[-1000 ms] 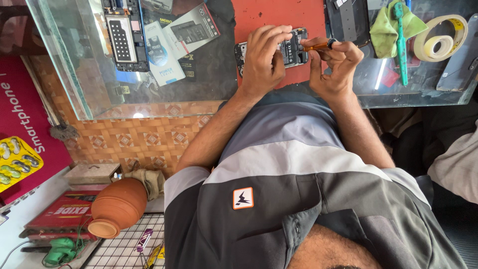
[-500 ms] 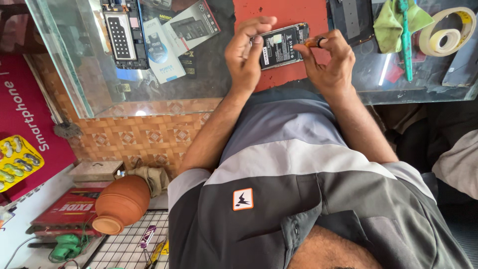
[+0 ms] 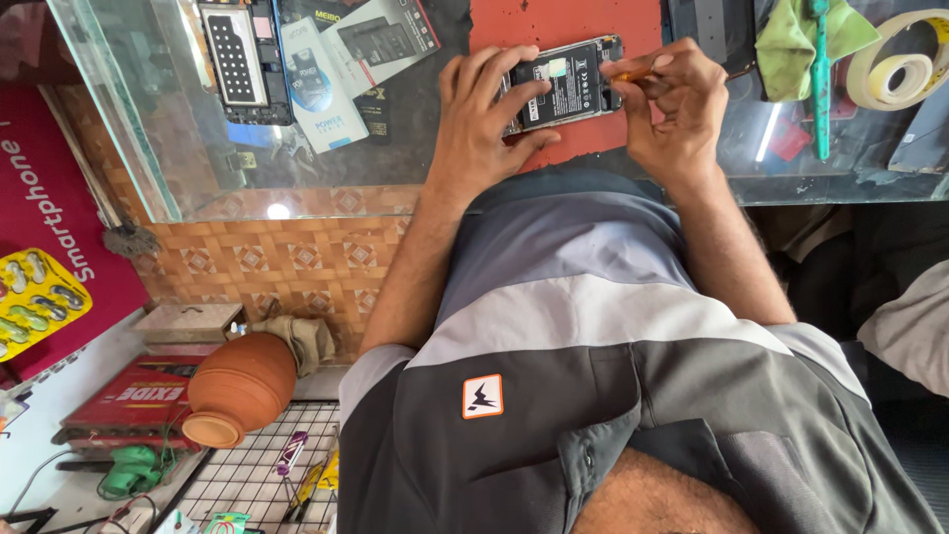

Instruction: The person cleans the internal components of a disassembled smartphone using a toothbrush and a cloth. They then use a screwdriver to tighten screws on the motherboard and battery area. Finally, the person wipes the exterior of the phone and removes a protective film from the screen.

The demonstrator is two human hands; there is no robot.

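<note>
Left hand [image 3: 484,119] grips the phone [image 3: 565,81] by its left end, fingers over the top edge, thumb underneath; back cover off, innards and black battery facing up. Right hand [image 3: 674,104] is pinched shut on a thin orange-handled screwdriver [image 3: 633,74], tip at the phone's right edge, touching or just about. Change vs a second ago: phone was mostly hidden under both hands, low on the mat; half a second ago it got lifted and turned face-open; now it sits flatter and steadier with the tool tip closer to the frame. Reads like repositioning is over and work on the right end is live. Phone lies between the two hands, over the red mat [image 3: 514,25] on the glass table [image 3: 178,148], both hands in contact with it or its tool. Around: boxed parts and a keypad under the glass to the left, green cloth [image 3: 791,44] and tape roll [image 3: 905,69] to the right, well apart. Clay pot [image 3: 242,386] down on the floor, lower left.
</note>
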